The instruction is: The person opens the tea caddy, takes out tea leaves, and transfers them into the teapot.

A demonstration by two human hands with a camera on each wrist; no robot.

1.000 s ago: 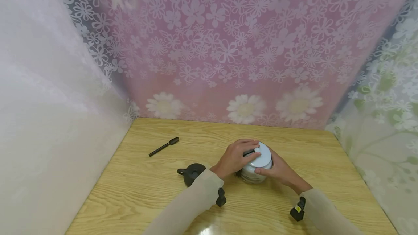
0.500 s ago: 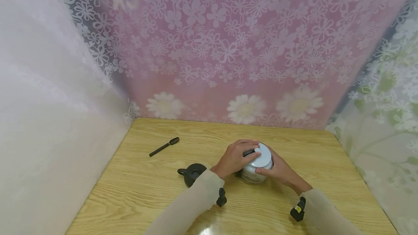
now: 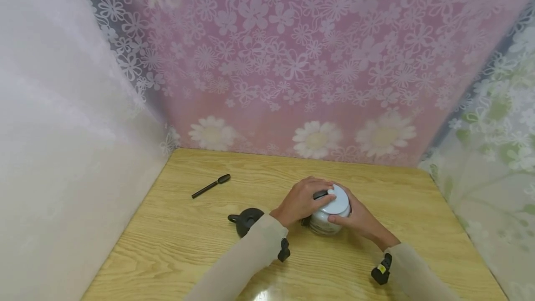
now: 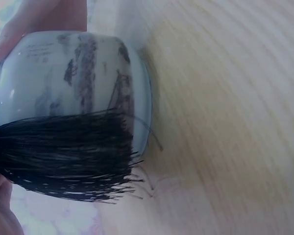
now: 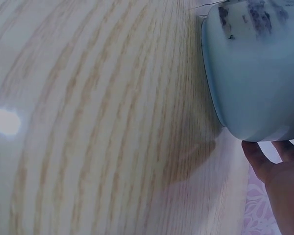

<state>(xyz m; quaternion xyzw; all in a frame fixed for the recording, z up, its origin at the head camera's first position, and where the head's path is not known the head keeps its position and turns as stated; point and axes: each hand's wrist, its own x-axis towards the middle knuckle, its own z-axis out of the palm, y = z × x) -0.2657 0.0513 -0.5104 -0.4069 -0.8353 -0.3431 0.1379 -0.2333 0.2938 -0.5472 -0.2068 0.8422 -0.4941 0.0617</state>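
Note:
A pale glazed jar with a grey painted scene [image 4: 54, 73] stands upright on the table, its round white lid [image 3: 337, 204] on top. My right hand [image 3: 362, 218] grips the jar's right side, the thumb across its front; in the right wrist view its fingers [image 5: 283, 169] touch the jar wall. Over the lid's left part lies my left hand [image 3: 298, 201], with fingertips beside the small knob. That hand also holds a black-bristled brush; the dark handle [image 3: 320, 194] shows between thumb and fingers. Its bristles [image 4: 63, 156] hang in front of the jar.
A small dark teapot [image 3: 247, 221] stands left of the jar, partly covered by the left sleeve [image 3: 251, 250]. Farther back lies a slim black tool with a broad end [image 3: 211, 186]. Patterned cloth walls [image 3: 271, 59] enclose the wooden table [image 3: 167, 245].
The head view has shifted very slightly. Both hands stay in the same place on the jar and lid.

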